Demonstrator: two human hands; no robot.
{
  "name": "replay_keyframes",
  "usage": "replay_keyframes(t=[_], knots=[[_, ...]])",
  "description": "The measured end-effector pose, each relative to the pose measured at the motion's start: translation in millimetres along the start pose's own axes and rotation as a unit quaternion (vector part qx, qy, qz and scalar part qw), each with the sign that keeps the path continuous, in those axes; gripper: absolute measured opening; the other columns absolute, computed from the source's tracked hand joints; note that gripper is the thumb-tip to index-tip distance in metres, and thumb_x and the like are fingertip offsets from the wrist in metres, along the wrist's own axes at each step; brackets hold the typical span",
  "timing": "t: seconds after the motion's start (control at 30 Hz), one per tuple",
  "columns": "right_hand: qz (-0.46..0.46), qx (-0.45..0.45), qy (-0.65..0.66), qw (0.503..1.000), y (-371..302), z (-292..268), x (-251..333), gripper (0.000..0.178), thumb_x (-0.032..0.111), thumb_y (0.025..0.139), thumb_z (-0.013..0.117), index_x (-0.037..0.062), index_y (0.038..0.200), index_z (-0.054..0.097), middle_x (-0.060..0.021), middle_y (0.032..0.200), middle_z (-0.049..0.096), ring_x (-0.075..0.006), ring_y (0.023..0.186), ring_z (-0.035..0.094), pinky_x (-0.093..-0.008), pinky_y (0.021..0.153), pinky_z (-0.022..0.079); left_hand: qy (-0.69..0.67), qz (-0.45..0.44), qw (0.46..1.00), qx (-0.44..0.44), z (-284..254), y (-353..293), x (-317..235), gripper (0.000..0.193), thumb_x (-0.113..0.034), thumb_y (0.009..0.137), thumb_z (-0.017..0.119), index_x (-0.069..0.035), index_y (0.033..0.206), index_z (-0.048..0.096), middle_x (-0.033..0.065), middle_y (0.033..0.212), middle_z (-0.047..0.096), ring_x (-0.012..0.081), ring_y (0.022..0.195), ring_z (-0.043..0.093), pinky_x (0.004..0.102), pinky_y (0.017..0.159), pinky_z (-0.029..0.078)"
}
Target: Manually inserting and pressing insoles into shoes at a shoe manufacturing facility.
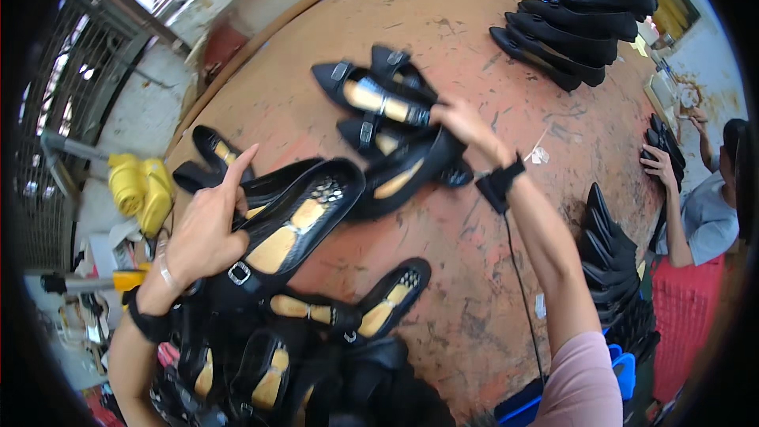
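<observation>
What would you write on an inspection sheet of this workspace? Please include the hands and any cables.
Surface: reddish-brown table, scuffed, with dark marks.
Handled things: near black shoe and far black shoe, both with pale insole patches; a shoe pile at near left, more shoe rows at right.
Clutter: small white scrap to the right of the right wristband.
Hands: left hand grips the near black shoe; right hand holds the far black shoe at its heel end.
Cables: thin black cable below the right wristband.
Surroundings: yellow machine at left; co-worker at right.
</observation>
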State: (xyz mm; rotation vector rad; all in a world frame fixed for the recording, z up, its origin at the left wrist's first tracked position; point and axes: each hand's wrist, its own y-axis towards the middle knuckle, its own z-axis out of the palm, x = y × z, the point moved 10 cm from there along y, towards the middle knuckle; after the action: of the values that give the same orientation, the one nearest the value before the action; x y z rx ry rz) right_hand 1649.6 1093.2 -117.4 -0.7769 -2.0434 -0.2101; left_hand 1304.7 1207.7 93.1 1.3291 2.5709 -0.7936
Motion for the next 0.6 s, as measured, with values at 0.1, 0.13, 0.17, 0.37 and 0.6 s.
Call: replay_keyframes(t=[0.1, 0.13, 0.17, 0.37, 0.6], knots=[[-0.039, 0.097, -0.026, 0.994, -129.4, 98.0, 63.4, 0.046, 0.037, 0.074, 0.062, 0.0076, 0.109, 0.068, -0.0225, 0.1, 0.069, -0.0386, 0.098, 0.066, -0.0459, 0.085, 0.051, 0.158, -0.007, 0.987, -0.017, -37.1, -113.9, -27.5, 0.104, 0.006, 0.056, 0.055, -0.01, 0.154, 0.024, 0.0137, 0.085, 0.055, 0.0357, 0.09, 0.054, 0.0434, 0.094, 0.042], [-0.032, 0.116, -0.008, 0.993, -173.4, 116.5, 84.6, 0.046, 0.037, 0.074, 0.062, 0.0097, 0.111, 0.068, -0.0229, 0.1, 0.069, -0.0393, 0.1, 0.065, -0.0476, 0.086, 0.05, 0.187, -0.029, 0.982, -0.023, -42.8, -153.4, -30.4, 0.103, 0.007, 0.056, 0.054, -0.01, 0.153, 0.025, 0.0131, 0.084, 0.054, 0.0348, 0.091, 0.054, 0.0432, 0.097, 0.04], [-0.028, 0.164, -0.029, 0.986, -205.0, 128.7, 102.3, 0.046, 0.034, 0.073, 0.062, 0.0115, 0.112, 0.068, -0.0232, 0.1, 0.069, -0.0395, 0.101, 0.064, -0.0467, 0.088, 0.05, 0.182, -0.055, 0.981, -0.027, -46.6, -188.3, -27.1, 0.101, 0.008, 0.056, 0.053, -0.009, 0.153, 0.028, 0.0118, 0.084, 0.053, 0.034, 0.092, 0.054, 0.0416, 0.101, 0.038], [-0.116, 0.167, -0.176, 0.963, -324.3, 115.6, 185.1, 0.044, 0.033, 0.076, 0.058, 0.0103, 0.113, 0.067, -0.0223, 0.095, 0.07, -0.0405, 0.091, 0.067, -0.0488, 0.082, 0.053, 0.044, -0.179, 0.981, -0.062, -14.6, -389.7, 40.4, 0.096, 0.004, 0.064, 0.061, -0.01, 0.153, 0.027, 0.0135, 0.095, 0.057, 0.0339, 0.099, 0.056, 0.0425, 0.107, 0.037], [-0.025, 0.031, -0.069, 0.997, -403.1, 51.8, 140.1, 0.036, 0.027, 0.084, 0.053, 0.0067, 0.113, 0.063, -0.0235, 0.099, 0.068, -0.0393, 0.097, 0.064, -0.043, 0.086, 0.047, -0.197, -0.274, 0.93, -0.146, 101.3, -593.3, 78.5, 0.09, -0.007, 0.086, 0.067, -0.012, 0.157, 0.013, 0.019, 0.149, 0.043, 0.0249, 0.133, 0.048, 0.0341, 0.106, 0.04]])
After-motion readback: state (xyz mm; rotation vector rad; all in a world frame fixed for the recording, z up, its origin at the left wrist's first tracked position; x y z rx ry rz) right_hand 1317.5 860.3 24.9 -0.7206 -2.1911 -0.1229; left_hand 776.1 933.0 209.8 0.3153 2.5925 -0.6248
